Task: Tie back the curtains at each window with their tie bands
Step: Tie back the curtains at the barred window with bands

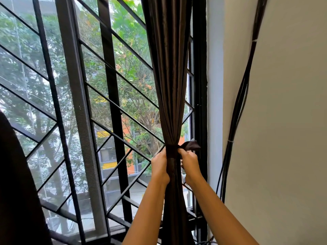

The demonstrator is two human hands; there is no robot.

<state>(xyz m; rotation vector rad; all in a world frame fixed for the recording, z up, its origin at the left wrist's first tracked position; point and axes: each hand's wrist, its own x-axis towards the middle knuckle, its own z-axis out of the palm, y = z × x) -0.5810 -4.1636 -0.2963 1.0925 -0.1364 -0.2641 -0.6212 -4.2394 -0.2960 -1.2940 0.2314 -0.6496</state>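
Note:
A dark brown curtain hangs gathered into a narrow bundle at the right side of the window. A matching tie band wraps around it at its narrowest point, and a loose end of the band sticks out to the right. My left hand grips the left side of the bundle at the band. My right hand pinches the band's end on the right side, fingers curled.
The black window grille with diagonal bars fills the left and middle. A bundle of black cables runs down the white wall at the right. Another dark curtain edge shows at the lower left.

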